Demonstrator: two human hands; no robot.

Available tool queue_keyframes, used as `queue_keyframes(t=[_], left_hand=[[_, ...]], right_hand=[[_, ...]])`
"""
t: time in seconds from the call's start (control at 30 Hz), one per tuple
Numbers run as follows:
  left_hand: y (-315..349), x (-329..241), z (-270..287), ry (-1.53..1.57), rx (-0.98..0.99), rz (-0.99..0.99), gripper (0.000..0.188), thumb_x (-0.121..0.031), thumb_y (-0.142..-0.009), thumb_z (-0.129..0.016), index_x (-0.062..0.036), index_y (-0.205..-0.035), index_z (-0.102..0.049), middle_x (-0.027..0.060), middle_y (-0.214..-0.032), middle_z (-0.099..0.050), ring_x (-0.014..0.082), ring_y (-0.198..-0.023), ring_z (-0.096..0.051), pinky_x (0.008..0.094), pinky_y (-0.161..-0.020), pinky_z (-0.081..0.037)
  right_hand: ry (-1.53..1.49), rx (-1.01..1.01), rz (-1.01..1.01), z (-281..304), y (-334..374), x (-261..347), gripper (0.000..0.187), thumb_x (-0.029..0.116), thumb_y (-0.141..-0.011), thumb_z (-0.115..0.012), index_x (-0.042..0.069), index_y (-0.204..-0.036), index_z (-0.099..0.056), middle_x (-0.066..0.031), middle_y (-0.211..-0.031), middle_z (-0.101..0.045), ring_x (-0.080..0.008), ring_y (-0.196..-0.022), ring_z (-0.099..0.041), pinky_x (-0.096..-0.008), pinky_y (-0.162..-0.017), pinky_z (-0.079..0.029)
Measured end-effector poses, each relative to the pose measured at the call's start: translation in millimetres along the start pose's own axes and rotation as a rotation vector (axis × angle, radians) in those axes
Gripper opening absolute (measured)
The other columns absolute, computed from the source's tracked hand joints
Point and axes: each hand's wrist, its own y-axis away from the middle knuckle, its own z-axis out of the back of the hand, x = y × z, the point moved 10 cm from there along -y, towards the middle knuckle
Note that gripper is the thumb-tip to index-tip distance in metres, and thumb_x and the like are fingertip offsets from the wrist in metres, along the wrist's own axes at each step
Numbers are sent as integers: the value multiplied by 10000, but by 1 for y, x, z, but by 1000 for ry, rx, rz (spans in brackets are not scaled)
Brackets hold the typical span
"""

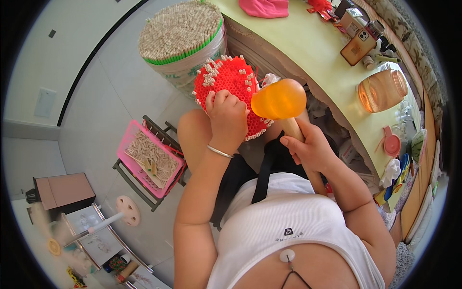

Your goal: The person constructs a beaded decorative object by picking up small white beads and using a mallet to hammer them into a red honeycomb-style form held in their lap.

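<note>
A round bundle of red tubes (233, 72) stands upright between my knees, with small white plugs sticking up from some tubes around its edge and on its far left part. My left hand (227, 115) rests over the bundle's near left side, its fingers curled down onto the tube tops; what they pinch, if anything, is hidden. In my right hand (314, 147) is a mallet (279, 99) with an amber, see-through head and a pale wooden handle. The mallet's head is held above the right part of the bundle, close to my left hand, and hides some tubes.
At my left, a pink basket (126, 144) of small white plugs sits on a dark folding stand. Beyond the red bundle stands a larger, plastic-wrapped bundle of green tubes (180, 36). A yellow-green table (313, 45) curves along the right, bearing a phone (358, 46) and a jar of liquid (382, 91).
</note>
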Motion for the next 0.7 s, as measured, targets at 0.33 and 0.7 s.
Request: queue_keyframes(t=[0.33,0.7], left_hand=[[-4,2,-12,-55,105,-4,131,-140,-687,-795,-69,-759,-712,53,-891,-649,284,-1059,-560,537,-1056,-343],[65,114,110,-42,-361,452,203,-159,-799,-781,-90,-984,-732,66,-978,-696,276,-939,-642,396,-865,-497]], right_hand=[[-6,30,-28,-4,-1,-2,245,108,-962,-653,-3,-1155,-552,11,-655,-539,-68,-488,-527,-230,-464,-442],[344,-33,407,-8,-1,47,341,249,-977,-660,-4,-1169,-537,-49,-744,-573,-103,-528,-544,-267,-510,-471]])
